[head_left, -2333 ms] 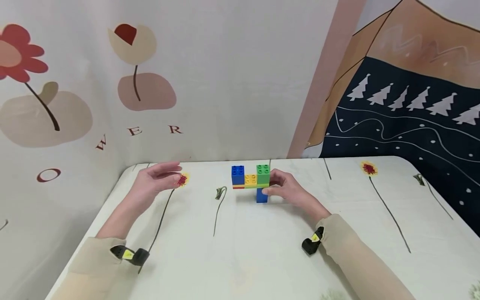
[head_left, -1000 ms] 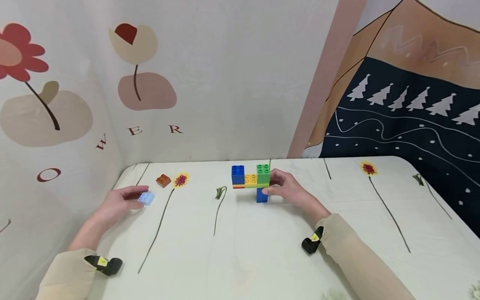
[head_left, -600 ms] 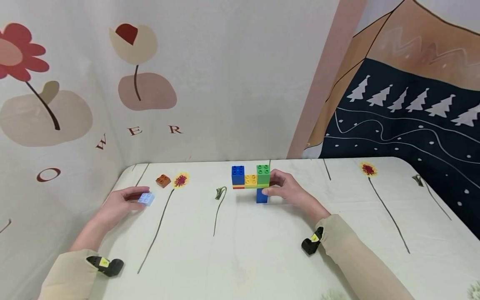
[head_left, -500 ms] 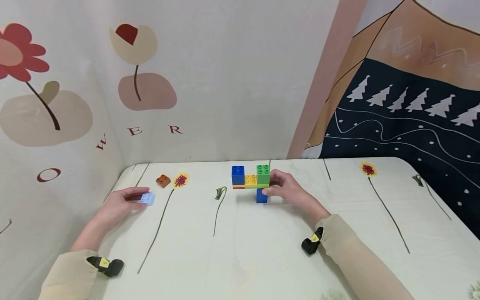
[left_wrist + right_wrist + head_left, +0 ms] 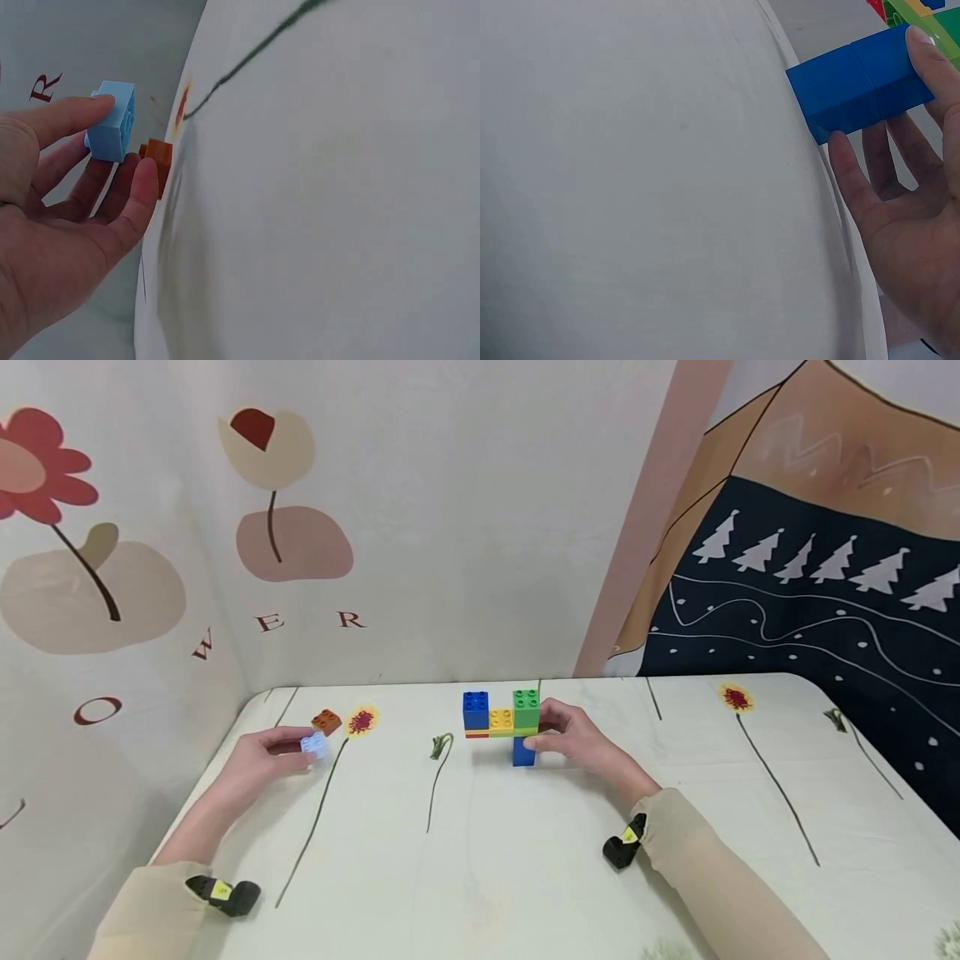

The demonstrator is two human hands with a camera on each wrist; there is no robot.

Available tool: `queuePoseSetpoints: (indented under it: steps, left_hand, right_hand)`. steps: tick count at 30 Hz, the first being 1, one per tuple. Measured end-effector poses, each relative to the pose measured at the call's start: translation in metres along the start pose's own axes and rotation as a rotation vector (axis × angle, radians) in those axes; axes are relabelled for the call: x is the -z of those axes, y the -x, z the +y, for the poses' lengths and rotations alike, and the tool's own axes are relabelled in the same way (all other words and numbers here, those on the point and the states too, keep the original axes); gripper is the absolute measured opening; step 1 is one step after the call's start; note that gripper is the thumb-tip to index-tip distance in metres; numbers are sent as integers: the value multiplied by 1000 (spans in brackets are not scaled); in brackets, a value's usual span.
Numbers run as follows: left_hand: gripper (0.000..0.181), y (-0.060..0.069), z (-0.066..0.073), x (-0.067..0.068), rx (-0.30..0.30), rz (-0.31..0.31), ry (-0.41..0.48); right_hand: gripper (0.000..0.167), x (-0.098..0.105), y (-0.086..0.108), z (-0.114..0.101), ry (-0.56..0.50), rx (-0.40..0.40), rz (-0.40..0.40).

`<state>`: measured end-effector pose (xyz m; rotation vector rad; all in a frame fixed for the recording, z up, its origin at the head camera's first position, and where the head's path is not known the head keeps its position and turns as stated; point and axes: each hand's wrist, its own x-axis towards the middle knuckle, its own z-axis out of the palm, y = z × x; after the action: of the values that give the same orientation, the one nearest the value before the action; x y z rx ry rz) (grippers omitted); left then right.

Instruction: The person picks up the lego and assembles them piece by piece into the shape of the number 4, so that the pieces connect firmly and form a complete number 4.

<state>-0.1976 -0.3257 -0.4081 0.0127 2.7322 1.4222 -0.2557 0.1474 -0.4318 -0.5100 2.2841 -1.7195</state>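
Observation:
My left hand [image 5: 258, 766] pinches a light blue toy building brick [image 5: 112, 124] between thumb and fingers, lifted above the table at the left. Just beyond it an orange-brown brick [image 5: 326, 721] lies on the table. At the middle, my right hand [image 5: 577, 741] grips the blue lower column [image 5: 862, 82] of a brick structure. On top of that column sits a flat red and lime layer, bearing a blue brick [image 5: 476, 710], a low yellow brick [image 5: 501, 719] and a green brick [image 5: 527, 708]. The structure's left end has no support beneath it.
A white cloth with printed flowers covers the table [image 5: 465, 877]. Behind it hangs a pale printed curtain [image 5: 465, 527], and a dark cloth with tree prints [image 5: 810, 602] hangs at the right.
My left hand went from near the printed flower to the light blue brick at left, took hold of it, and now carries it rightward and up. The right hand stays put.

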Motion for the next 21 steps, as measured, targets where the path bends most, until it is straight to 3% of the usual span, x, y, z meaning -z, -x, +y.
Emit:
queuePoseSetpoints:
  steps: [10, 17, 21]
  left_hand:
    - [50, -4, 40, -24, -52, -28, 66]
    - [48, -1, 70, -42, -123, -75, 221]
    - [46, -1, 88, -52, -155, -86, 244]
  right_hand:
    - [33, 0, -1, 2, 3, 16, -2]
    - [35, 0, 0, 3, -2, -4, 2]
    - [34, 0, 0, 3, 4, 1, 3]
